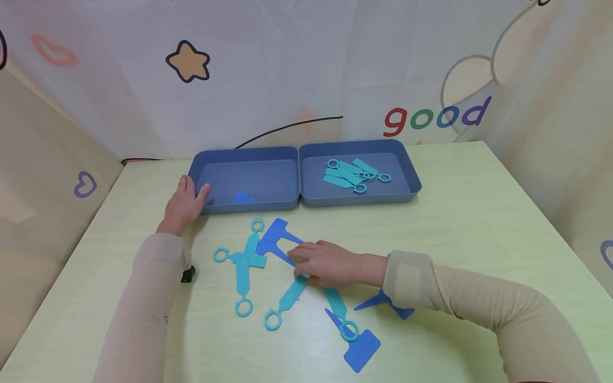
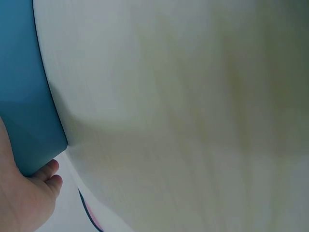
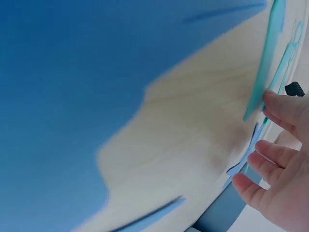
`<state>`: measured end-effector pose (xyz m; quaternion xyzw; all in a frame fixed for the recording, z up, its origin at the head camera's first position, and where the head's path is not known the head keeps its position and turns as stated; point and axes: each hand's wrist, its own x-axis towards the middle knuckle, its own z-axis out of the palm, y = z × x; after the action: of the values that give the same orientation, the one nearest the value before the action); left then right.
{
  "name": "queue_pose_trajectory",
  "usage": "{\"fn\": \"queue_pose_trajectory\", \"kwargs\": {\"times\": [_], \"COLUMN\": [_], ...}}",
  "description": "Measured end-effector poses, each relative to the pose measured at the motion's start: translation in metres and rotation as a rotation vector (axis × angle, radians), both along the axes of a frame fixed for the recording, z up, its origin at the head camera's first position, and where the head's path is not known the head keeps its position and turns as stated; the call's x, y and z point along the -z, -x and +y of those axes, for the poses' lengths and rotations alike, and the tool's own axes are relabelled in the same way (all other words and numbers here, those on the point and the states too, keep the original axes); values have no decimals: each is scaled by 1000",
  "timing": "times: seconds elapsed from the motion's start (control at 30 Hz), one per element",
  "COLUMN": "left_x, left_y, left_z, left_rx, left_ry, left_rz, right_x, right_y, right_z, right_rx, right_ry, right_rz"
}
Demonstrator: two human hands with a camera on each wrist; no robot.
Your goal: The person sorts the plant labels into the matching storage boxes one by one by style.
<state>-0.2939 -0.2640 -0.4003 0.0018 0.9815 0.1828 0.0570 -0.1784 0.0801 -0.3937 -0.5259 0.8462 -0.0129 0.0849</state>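
Note:
My left hand holds the left end of the left blue tray, thumb at the rim and fingers along the outer wall. In the left wrist view, fingertips show past the tray's corner. Low over the table, my right hand hovers with loosely bent fingers and nothing between them. Just beyond its fingertips lie two T-shaped blue plant labels. A teal ring tag lies partly hidden beneath this hand, and a second teal ring tag overlaps a blue label.
Several teal ring tags lie in the right blue tray. One blue label sits in the left tray. More teal tags cross each other left of centre. Another blue label lies beneath the right forearm. A patterned curtain hangs behind.

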Motion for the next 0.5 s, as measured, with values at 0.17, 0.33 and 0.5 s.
{"fn": "queue_pose_trajectory", "kwargs": {"times": [0.17, 0.33, 0.5], "left_x": [0, -1, -1], "left_y": [0, 0, -1], "left_z": [0, 0, 0], "left_rx": [2, 4, 2], "left_ry": [4, 1, 2], "left_rz": [-2, -16, -19], "right_x": [-4, -6, -7], "right_y": [-1, -1, -2], "right_z": [-5, -11, -16], "right_rx": [-2, -4, -34], "right_ry": [-47, -107, -134], "right_rz": [9, 41, 101]}}
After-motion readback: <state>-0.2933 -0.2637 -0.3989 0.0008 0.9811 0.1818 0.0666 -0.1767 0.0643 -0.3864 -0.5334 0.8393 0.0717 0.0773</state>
